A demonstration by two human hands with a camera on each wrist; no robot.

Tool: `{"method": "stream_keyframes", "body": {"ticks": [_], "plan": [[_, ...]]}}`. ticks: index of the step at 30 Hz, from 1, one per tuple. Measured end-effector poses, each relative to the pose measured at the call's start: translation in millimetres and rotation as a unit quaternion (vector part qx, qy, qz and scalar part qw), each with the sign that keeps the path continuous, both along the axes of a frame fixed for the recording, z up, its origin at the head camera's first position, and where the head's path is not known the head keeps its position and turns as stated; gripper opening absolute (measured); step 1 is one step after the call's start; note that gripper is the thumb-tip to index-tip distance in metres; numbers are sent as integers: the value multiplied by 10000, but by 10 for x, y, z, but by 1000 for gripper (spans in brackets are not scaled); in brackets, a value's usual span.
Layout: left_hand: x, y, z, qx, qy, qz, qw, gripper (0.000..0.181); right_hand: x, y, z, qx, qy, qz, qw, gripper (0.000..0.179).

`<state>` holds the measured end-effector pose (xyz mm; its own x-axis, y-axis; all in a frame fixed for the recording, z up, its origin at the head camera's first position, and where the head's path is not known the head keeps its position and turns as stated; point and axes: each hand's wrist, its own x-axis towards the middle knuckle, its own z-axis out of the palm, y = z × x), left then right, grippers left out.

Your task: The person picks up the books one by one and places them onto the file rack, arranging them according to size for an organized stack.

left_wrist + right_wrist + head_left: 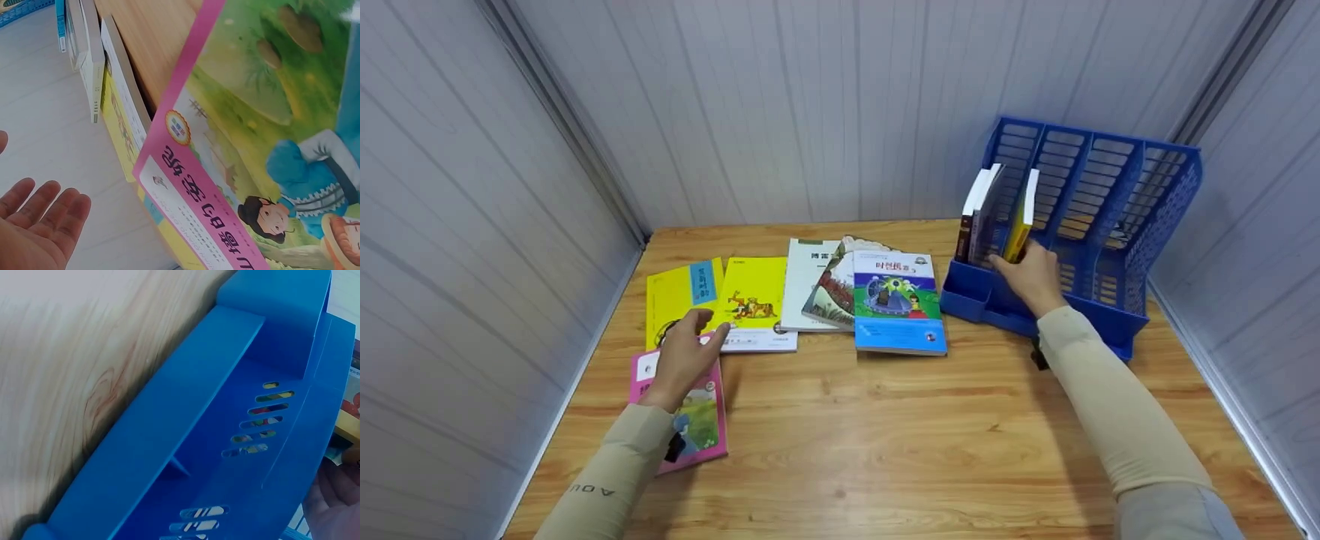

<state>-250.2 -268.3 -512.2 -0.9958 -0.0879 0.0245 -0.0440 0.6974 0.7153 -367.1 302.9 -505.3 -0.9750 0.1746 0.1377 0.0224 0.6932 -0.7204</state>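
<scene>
My right hand (1031, 274) is at the blue desk file rack (1065, 319), pinching the lower part of a yellow-spined book (1023, 217) that stands upright in it. In the right wrist view, the fingers (337, 495) show at the rack's edge beside that book's yellow edge (350, 426). Dark-spined books (979, 214) stand to its left in the rack. My left hand (686, 360) hovers over a pink-bordered book (701, 420), its fingers loosely bent and holding nothing; the left wrist view shows the palm and fingers (48, 216) apart from the cover.
Two yellow books (679, 289) (750, 300) lie at the table's left. A white book (802, 289), a book with a plant picture (832, 292) and a blue-green book (898, 307) overlap in the middle. Panel walls (840, 112) enclose the wooden table (885, 442).
</scene>
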Motion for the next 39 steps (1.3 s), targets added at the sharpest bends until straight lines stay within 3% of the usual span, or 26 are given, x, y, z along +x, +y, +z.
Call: {"method": "stream_keyframes", "body": {"ticks": [12,23,27,32,39], "plan": [[-12,-156,-17,-186,-288,138,9993,68,196,138,32,355,49,-229,9991,65],[-52,-337,-75,-394,-507,246,9976,67,314,313,-33,440,419,-241,9979,64],[-84,-424,-107,-676,-594,51,9959,65,352,322,-46,464,435,-272,9976,64],[-145,-552,-149,-995,-657,-409,9920,64,381,336,-68,463,521,-311,9971,62],[-259,-697,-102,-1456,-1343,-808,9769,75,442,360,-87,292,458,-387,9978,63]]}}
